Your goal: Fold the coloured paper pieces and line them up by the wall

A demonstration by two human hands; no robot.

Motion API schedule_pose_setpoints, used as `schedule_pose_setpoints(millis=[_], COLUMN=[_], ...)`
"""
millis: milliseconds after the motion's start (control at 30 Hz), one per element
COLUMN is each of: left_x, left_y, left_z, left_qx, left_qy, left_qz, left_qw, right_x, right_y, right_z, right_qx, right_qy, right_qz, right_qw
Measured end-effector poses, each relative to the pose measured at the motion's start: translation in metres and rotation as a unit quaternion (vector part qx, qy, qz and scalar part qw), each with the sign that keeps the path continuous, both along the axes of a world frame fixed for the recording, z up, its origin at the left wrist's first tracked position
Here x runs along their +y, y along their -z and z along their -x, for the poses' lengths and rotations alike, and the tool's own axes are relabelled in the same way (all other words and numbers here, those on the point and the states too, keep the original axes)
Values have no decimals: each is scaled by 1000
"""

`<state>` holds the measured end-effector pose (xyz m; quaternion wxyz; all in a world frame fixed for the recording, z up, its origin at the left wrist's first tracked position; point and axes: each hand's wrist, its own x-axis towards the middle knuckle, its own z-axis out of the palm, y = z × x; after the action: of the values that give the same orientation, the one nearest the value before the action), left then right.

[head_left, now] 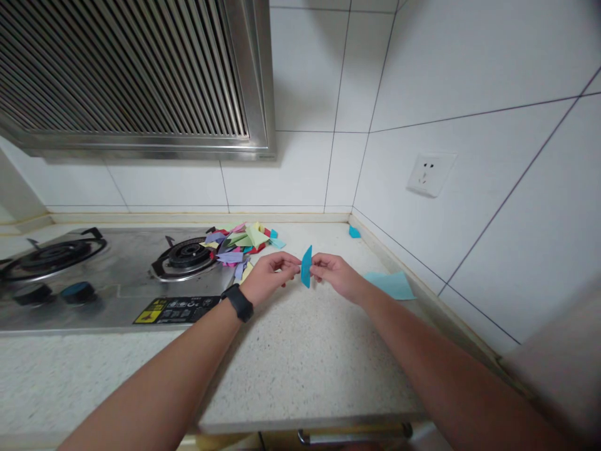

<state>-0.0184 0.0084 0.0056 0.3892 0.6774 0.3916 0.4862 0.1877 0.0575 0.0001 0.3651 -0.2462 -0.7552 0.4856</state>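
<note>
Both hands pinching blue folded paper, center of frame

Blue folded paper held up near frame center, above the speckled countertop, narrow and roughly upright, pointed at top and bottom. Left hand: thumb and fingertips closed on its left edge. Right hand: fingertips closed on its right edge, other fingers curled in. Fold layers too small to make out from here. Black watch on left wrist. Paper pile, mixed colors, left of center just beyond left hand, partly over the right side of the gas stove. Light-blue sheet flat, right of center, partly behind right forearm. Small blue piece in the back corner, right of center. Range hood upper left; wall socket upper right, on white tile.
</note>
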Motion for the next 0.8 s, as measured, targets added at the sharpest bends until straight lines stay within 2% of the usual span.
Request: schedule_pose_setpoints(millis=[167,467,633,800], left_x=[-1,1,-3,-6], left_y=[-2,-1,-3,-4], left_z=[-3,-2,-3,-3], left_qx=[28,80,148,176], left_qy=[0,-33,-68,-79], left_qz=[2,-54,-101,-123], left_qw=[1000,995,981,973], right_x=[1,0,-3,-4], right_y=[3,4,2,2], right_z=[0,2,4,6], right_qx=[-6,-10,-20,-26], right_qy=[-6,-16,-14,-8], right_qz=[24,47,63,69], right_qw=[1000,999,998,997])
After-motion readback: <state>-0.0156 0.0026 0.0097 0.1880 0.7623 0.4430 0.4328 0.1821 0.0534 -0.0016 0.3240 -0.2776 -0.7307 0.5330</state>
